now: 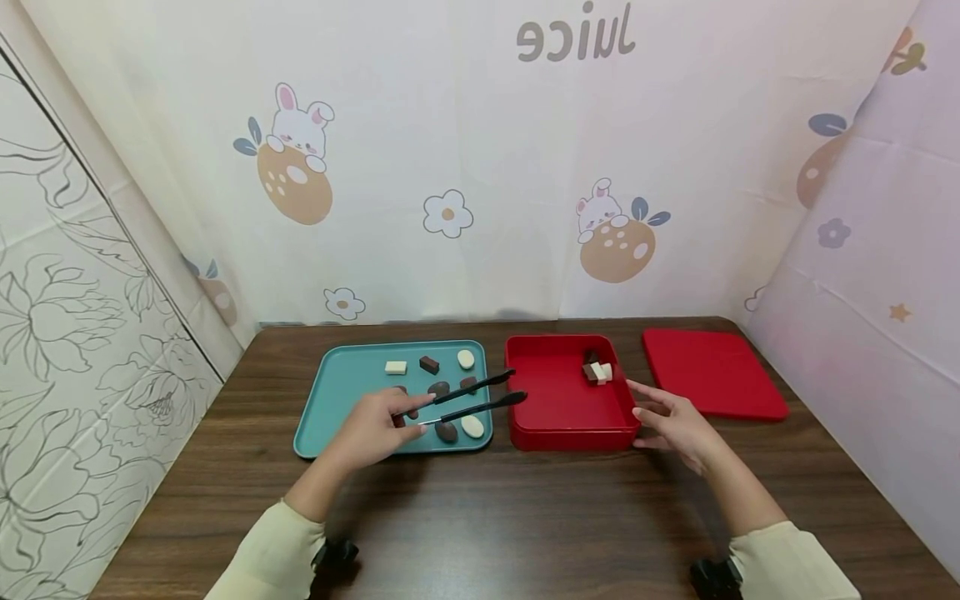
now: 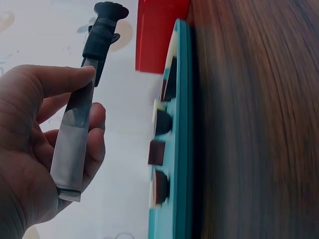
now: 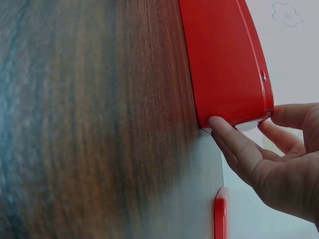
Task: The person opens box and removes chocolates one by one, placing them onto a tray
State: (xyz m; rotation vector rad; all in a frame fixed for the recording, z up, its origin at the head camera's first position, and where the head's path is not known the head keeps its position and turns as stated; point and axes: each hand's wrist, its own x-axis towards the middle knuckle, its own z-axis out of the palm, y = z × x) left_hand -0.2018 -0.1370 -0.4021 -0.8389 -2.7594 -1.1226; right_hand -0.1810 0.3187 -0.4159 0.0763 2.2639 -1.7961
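My left hand [image 1: 372, 429] holds a pair of tongs [image 2: 71, 149] with a metal handle and black tips. The tongs reach across the teal tray [image 1: 337, 404], their tips spread apart near the red box's left rim, with nothing gripped between them. Several chocolate-like pieces lie on the tray, among them a white block [image 1: 396, 367], a dark brown block [image 1: 429, 365] and a white oval [image 1: 472, 427]. A few brown and white pieces [image 1: 600, 373] sit inside the red box [image 1: 573, 439], toward its right side. Extended fingers of my right hand [image 1: 678, 429] touch the box's right wall.
A flat red lid [image 1: 712, 375] lies to the right of the box on the dark wooden table [image 1: 510, 517]. Behind the table hangs a pale printed curtain [image 1: 480, 150], and more patterned cloth stands at both sides.
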